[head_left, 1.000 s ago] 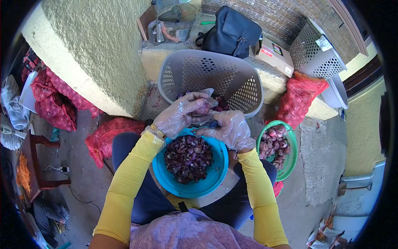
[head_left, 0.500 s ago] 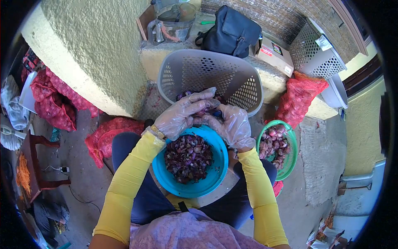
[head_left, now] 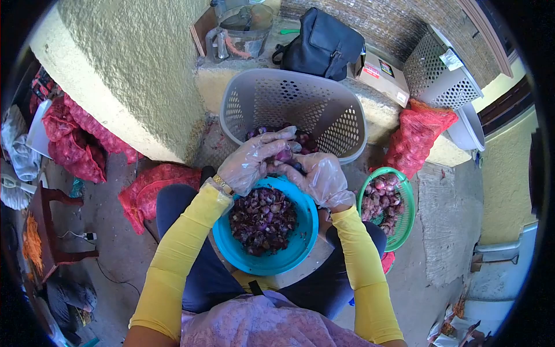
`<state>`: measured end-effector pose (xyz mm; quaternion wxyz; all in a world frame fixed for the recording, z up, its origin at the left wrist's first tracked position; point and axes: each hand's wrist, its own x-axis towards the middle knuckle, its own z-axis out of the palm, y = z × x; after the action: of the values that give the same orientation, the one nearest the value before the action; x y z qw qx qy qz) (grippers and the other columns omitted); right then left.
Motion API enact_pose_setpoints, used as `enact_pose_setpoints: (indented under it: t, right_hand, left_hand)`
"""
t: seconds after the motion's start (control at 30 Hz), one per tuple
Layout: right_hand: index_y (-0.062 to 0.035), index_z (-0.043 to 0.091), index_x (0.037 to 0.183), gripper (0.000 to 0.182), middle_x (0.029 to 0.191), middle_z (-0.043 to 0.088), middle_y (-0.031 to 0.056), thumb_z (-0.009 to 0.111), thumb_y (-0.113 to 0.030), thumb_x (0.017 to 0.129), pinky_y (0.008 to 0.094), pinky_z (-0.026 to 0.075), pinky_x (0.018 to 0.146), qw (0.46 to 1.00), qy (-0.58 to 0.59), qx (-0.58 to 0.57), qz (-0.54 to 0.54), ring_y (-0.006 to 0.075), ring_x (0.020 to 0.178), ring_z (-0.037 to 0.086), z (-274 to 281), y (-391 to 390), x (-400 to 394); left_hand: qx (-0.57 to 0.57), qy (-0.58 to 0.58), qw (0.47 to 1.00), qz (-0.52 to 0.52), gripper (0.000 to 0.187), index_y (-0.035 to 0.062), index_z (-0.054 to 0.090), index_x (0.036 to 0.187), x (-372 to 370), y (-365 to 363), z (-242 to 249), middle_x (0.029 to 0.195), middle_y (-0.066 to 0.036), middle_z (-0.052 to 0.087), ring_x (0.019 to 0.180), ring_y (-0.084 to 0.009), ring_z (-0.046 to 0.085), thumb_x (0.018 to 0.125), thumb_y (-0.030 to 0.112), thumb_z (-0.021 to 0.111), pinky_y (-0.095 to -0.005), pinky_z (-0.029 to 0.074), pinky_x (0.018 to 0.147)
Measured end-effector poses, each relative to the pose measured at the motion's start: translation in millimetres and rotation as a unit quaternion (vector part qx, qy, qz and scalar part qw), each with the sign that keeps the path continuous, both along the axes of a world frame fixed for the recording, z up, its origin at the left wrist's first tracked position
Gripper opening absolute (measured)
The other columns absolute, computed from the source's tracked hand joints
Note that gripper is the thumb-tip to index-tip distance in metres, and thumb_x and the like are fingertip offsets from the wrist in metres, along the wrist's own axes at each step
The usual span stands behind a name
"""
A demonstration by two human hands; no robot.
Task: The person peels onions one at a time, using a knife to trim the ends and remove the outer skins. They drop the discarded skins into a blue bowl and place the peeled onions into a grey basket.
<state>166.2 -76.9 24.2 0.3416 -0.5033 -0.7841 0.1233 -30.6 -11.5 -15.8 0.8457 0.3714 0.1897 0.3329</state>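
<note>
Both hands wear clear plastic gloves and meet above the far rim of a blue basin [head_left: 310, 231]. My left hand [head_left: 254, 159] is closed around a purple onion [head_left: 283, 155], its fingers curled over it. My right hand [head_left: 318, 176] is closed at the same spot, its fingers against the onion from the right; a dark object, too small to make out, shows by these fingers. Purple onion skins and pieces [head_left: 263, 221] lie in the basin. Just beyond the hands, a grey perforated basket [head_left: 295, 87] has onions [head_left: 305, 140] at its bottom.
A green basket [head_left: 409, 222] of onions stands right of my knee. Red mesh sacks [head_left: 416, 136] sit at right and left. A black backpack [head_left: 326, 43], a box [head_left: 381, 78] and a clear bucket [head_left: 245, 34] rest on the ledge. A wooden stool [head_left: 49, 231] is at left.
My right hand's fingers have lowered and turned, and my left fingers have shifted slightly toward me. More of the onion between them and of the onions in the grey basket shows.
</note>
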Motion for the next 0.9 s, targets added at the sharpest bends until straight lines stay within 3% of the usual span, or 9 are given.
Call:
enact_pose_setpoints:
  t: [0.17, 0.23, 0.37, 0.43, 0.63, 0.7, 0.83, 0.9]
  right_hand:
    - [-0.0069, 0.074, 0.070, 0.051, 0.063, 0.066, 0.0163, 0.073, -0.054, 0.088, 0.0470, 0.053, 0.060, 0.991, -0.129, -0.008, 0.042, 0.0357, 0.059, 0.066, -2.0, -4.8, -4.9]
    - [-0.0063, 0.078, 0.079, 0.046, 0.070, 0.069, 0.0167, 0.078, -0.053, 0.083, 0.0453, 0.054, 0.065, 0.979, -0.173, -0.090, 0.058, 0.0369, 0.067, 0.069, 4.6, -6.9, -3.5]
    - [-0.0063, 0.078, 0.084, 0.047, 0.071, 0.069, 0.0168, 0.081, -0.053, 0.080, 0.0450, 0.054, 0.065, 0.983, -0.155, -0.081, 0.049, 0.0379, 0.066, 0.068, 2.8, -4.7, 4.0]
    - [-0.0072, 0.079, 0.091, 0.046, 0.071, 0.069, 0.0171, 0.084, -0.051, 0.078, 0.0450, 0.054, 0.065, 0.996, -0.056, -0.063, 0.017, 0.0389, 0.067, 0.068, 2.7, -2.8, 6.3]
    - [-0.0047, 0.074, 0.092, 0.047, 0.076, 0.070, 0.0199, 0.083, -0.049, 0.080, 0.0471, 0.055, 0.066, 0.997, -0.060, -0.009, -0.047, 0.0399, 0.073, 0.070, 4.4, -1.0, 10.8]
    - [-0.0050, 0.074, 0.093, 0.048, 0.077, 0.070, 0.0206, 0.081, -0.051, 0.082, 0.0491, 0.055, 0.066, 0.996, -0.077, 0.002, -0.044, 0.0396, 0.073, 0.071, 1.2, -0.7, 11.4]
    - [-0.0023, 0.072, 0.093, 0.049, 0.079, 0.069, 0.0214, 0.085, -0.047, 0.080, 0.0446, 0.054, 0.066, 0.998, -0.003, -0.045, -0.050, 0.0420, 0.075, 0.069, 5.4, -2.3, 5.2]
    - [-0.0018, 0.073, 0.094, 0.049, 0.080, 0.070, 0.0218, 0.085, -0.047, 0.080, 0.0444, 0.054, 0.067, 0.997, 0.020, -0.054, -0.049, 0.0421, 0.075, 0.069, 11.1, -3.4, 3.3]
  left_hand:
    - [-0.021, -0.034, 0.997, 0.064, 0.049, -0.0007, 0.049, 0.148, -2.1, 5.8, -1.4, 0.147, -0.012, 0.056, 0.132, -0.0266, 0.058, 0.107, 0.025, 0.058, -0.0441, 0.052, 0.111]
    - [-0.016, -0.038, 0.998, 0.052, 0.049, -0.0004, 0.049, 0.149, -3.8, 6.8, 0.7, 0.148, -0.013, 0.055, 0.136, -0.0287, 0.056, 0.109, 0.027, 0.055, -0.0453, 0.052, 0.112]
    - [-0.010, -0.040, 0.998, 0.056, 0.049, 0.0011, 0.049, 0.149, -3.5, 3.0, 2.7, 0.151, -0.012, 0.053, 0.138, -0.0291, 0.054, 0.109, 0.029, 0.053, -0.0453, 0.051, 0.113]
    - [-0.003, -0.044, 0.998, 0.055, 0.048, 0.0018, 0.051, 0.148, -3.4, 1.5, 7.2, 0.152, -0.011, 0.052, 0.138, -0.0290, 0.054, 0.109, 0.029, 0.054, -0.0452, 0.051, 0.112]
    - [-0.022, 0.044, 0.999, 0.015, 0.041, 0.0046, 0.062, 0.137, -0.4, -6.1, 21.8, 0.150, -0.007, 0.056, 0.133, -0.0206, 0.058, 0.107, 0.031, 0.059, -0.0365, 0.054, 0.105]
    - [-0.015, 0.063, 0.998, 0.009, 0.040, 0.0036, 0.064, 0.135, 2.6, -7.8, 23.8, 0.150, -0.008, 0.057, 0.124, -0.0160, 0.061, 0.106, 0.031, 0.061, -0.0307, 0.055, 0.100]
    - [-0.013, 0.047, 0.999, -0.007, 0.039, 0.0026, 0.065, 0.133, 4.4, -6.1, 17.0, 0.143, -0.006, 0.060, 0.110, -0.0126, 0.062, 0.105, 0.030, 0.062, -0.0281, 0.055, 0.095]
    - [-0.018, 0.022, 1.000, 0.001, 0.043, 0.0018, 0.064, 0.136, 5.5, -6.4, 12.0, 0.129, -0.003, 0.065, 0.096, -0.0091, 0.058, 0.105, 0.031, 0.063, -0.0260, 0.054, 0.089]
